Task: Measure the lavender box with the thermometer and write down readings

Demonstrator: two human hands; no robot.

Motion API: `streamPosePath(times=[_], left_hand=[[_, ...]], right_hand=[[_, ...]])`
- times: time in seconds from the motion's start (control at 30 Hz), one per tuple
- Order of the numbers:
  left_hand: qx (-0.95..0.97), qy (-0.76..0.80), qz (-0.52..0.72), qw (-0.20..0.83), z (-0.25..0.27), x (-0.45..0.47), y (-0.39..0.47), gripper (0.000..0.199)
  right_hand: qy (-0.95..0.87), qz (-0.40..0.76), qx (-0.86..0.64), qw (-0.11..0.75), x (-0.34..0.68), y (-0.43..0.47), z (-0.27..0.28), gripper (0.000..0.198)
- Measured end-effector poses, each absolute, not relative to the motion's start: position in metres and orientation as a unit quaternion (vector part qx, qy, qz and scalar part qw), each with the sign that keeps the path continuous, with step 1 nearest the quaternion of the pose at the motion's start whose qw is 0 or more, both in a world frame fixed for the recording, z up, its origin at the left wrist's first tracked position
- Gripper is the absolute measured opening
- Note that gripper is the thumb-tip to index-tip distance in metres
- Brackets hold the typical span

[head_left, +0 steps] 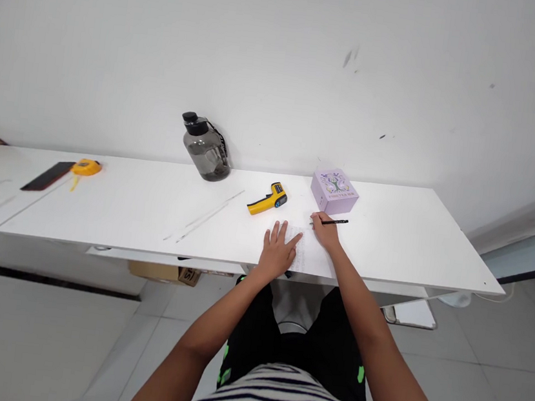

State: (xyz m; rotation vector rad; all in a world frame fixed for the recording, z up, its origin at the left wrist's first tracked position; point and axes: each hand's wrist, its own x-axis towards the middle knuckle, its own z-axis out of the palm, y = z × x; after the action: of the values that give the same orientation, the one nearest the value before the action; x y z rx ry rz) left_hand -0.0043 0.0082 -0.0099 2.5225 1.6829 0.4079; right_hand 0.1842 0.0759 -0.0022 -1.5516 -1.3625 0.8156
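Observation:
A sheet of paper covered partly in small marks lies at the front edge of the white desk. Flat on its left side rests my left hand, fingers spread. My right hand is closed around a black pen, its tip down at the paper's upper part. Just behind the right hand sits a lilac box with a printed design on its lid. A yellow and black infrared thermometer lies beyond my left hand, touching neither hand.
A grey translucent water bottle stands near the wall. Farther left are a yellow tape measure and a dark flat object. Below the desk, a cardboard box and a white-topped item are on the floor.

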Motion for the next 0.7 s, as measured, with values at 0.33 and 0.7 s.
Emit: streamPosePath(times=[0.33, 0.7], left_hand=[[0.845, 0.513, 0.13, 0.075, -0.011, -0.007, 0.013, 0.05], [0.698, 0.676, 0.234, 0.032, -0.002, -0.037, 0.051, 0.067]], right_hand=[[-0.559, 0.313, -0.632, 0.437, 0.186, 0.077, -0.005, 0.037], [-0.658, 0.156, -0.594, 0.436, 0.173, 0.072, -0.007, 0.049]])
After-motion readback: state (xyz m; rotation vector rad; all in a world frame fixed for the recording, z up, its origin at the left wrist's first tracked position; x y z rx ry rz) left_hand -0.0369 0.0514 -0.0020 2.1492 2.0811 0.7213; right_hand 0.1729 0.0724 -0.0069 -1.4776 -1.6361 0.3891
